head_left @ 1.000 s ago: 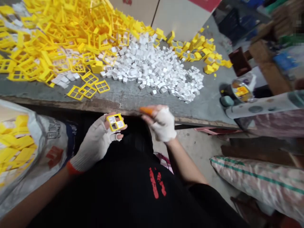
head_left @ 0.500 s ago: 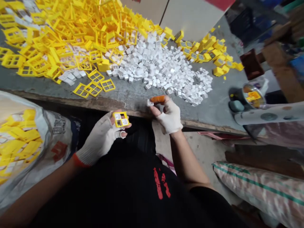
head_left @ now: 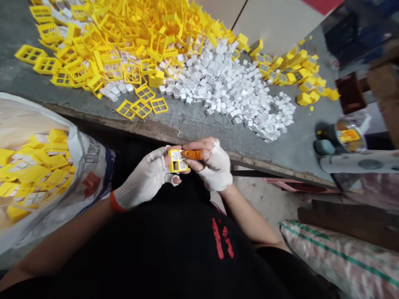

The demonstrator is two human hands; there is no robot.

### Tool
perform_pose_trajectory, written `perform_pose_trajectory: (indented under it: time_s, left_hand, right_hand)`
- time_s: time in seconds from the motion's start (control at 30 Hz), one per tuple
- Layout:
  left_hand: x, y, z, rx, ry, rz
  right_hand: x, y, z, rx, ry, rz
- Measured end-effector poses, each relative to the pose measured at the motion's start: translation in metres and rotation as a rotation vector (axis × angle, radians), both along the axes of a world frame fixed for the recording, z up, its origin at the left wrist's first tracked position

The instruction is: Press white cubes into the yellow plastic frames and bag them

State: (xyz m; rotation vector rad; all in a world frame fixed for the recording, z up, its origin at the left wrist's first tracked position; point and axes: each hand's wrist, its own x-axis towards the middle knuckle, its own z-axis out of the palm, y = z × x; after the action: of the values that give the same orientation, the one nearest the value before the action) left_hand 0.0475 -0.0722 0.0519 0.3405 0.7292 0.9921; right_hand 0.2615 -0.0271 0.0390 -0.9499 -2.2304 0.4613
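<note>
Yellow frame (head_left: 178, 160), one: held in left hand (head_left: 148, 176), before bench (head_left: 193, 123); two openings filled white, lower-left vacant, upper-right obscured. Right hand (head_left: 217, 167): fingers drawn close at that corner, grip unclear. Unfitted: white blocks (head_left: 222, 85), heaped on bench.

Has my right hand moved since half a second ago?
Yes. Judged against the workbench edge, your right hand has moved left and back toward you, to the yellow frame.

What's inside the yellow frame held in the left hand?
Inside the yellow frame, white pieces sit upper left and lower right; lower left looks unfilled. The right hand mostly covers upper right, so its contents are unclear.
</note>
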Motion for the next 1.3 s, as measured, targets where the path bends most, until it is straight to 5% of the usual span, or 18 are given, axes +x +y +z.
perform_pose_trajectory:
  time_s: [0.13, 0.23, 0.33, 0.43, 0.57, 0.7, 0.8, 0.93, 1.07, 1.3]
  left_hand:
    - [-0.005, 0.004, -0.002, -0.042, 0.026, 0.026]
    - [-0.006, 0.010, -0.005, -0.063, 0.071, 0.084]
    - [-0.008, 0.014, -0.008, -0.085, 0.106, 0.139]
    - [-0.011, 0.016, -0.010, -0.078, 0.127, 0.168]
    - [-0.015, 0.018, -0.009, -0.051, 0.151, 0.180]
    - [-0.015, 0.021, -0.015, 0.031, 0.236, 0.233]
    - [-0.014, 0.022, -0.029, 0.195, 0.395, 0.335]
    - [-0.020, 0.018, -0.043, 0.676, 0.701, 0.422]
    - [-0.030, 0.008, -0.043, 1.076, 0.870, 0.469]
    - [-0.038, -0.004, -0.051, 1.011, 0.912, 0.552]
  right_hand:
    - [0.011, 0.006, -0.011, -0.023, 0.026, 0.014]
    - [0.035, 0.042, -0.016, -0.006, 0.045, -0.332]
    - [0.050, 0.089, -0.014, -0.115, -0.156, -0.600]
    - [0.041, 0.121, -0.009, -0.174, -0.420, -0.649]
    - [0.022, 0.128, -0.006, -0.139, -0.557, -0.685]
    - [0.018, 0.102, -0.001, -0.168, -0.412, -0.613]
    - [0.010, 0.064, 0.009, -0.091, -0.188, -0.401]
    - [-0.017, 0.023, 0.021, 0.050, 0.004, -0.083]
    - [-0.039, 0.011, 0.016, 0.226, 0.027, 0.002]
    - [-0.050, 0.006, 0.020, 0.428, -0.148, 0.037]
